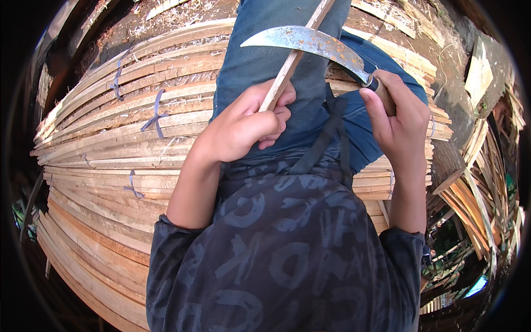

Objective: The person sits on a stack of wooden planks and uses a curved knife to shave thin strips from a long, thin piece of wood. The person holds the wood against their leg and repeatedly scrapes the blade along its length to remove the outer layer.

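My left hand [249, 119] is closed round the near end of a thin wooden strip [286, 72], which slants up and away to the right over my thigh. In my right hand [401, 113] is the dark-ringed wooden handle of a sickle [318, 44]. Its curved, rust-spotted blade reaches leftward across the strip, with the tip past the strip's left side. The blade lies over the strip where they cross; whether it bites into the wood I cannot tell.
Bundles of long wooden strips [110, 182], tied with purple bands [156, 114], spread beneath and beside me. Shavings litter the dirt ground [149, 22] ahead. Loose wood offcuts [478, 193] pile up on the right. My legs in blue jeans [265, 66] stretch forward under the sickle.
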